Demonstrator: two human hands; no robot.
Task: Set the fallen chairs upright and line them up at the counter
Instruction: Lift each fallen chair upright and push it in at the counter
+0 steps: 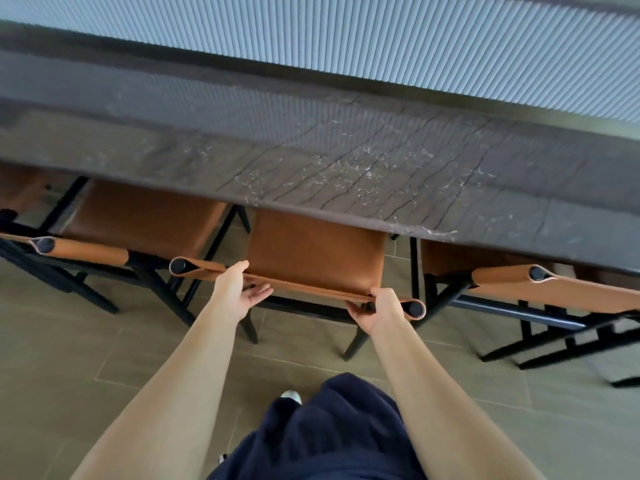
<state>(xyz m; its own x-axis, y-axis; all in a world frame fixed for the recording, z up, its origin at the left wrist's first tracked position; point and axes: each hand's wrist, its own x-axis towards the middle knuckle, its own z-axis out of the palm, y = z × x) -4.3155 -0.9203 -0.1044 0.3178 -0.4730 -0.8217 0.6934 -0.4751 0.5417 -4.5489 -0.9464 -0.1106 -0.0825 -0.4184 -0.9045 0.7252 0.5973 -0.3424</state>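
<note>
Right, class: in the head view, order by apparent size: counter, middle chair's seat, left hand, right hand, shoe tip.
1. counter
2. middle chair's seat
3. left hand and right hand, too alike to rank
4. shoe tip

A counter seating area: a dining bar in a home or a café, which of the two cannot be told.

A long dark stone counter [346, 161] with pale veining runs across the view, and three matching tan leather seats on black frames, the left chair [138, 216], the middle chair [315, 251] and the right chair [571, 289], stand in a row with their seats under its edge. Behind it is a pale fluted panel [381, 39], and below is a floor [69, 358] of large grey-brown tiles.
</note>
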